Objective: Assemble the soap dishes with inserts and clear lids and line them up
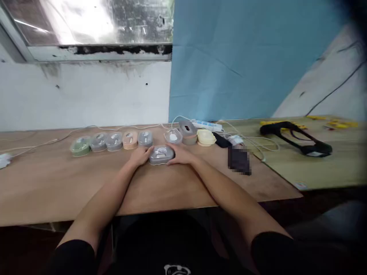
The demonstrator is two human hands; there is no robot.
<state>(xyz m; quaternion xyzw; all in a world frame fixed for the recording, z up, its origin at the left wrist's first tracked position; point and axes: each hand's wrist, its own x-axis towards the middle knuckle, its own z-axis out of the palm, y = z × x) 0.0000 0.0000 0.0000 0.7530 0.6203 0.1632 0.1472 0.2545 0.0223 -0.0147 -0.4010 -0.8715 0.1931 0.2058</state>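
A grey oval plastic box with a clear cover rests on the brown table, held from both sides. My left hand presses against its left end with the thumb along the edge. At the right end, my right hand curls its fingers round the side. Just behind stands a similar grey box, the last of a row with a peach box, two more grey ones and a green box. Behind my right hand are a clear dome-like piece and a grey lid with a slot.
Pale yellow trays sit right of the lid. A white power strip and loose white cables lie along the wall. Farther right are a blurred dark item and a black strap-like frame on a lighter board.
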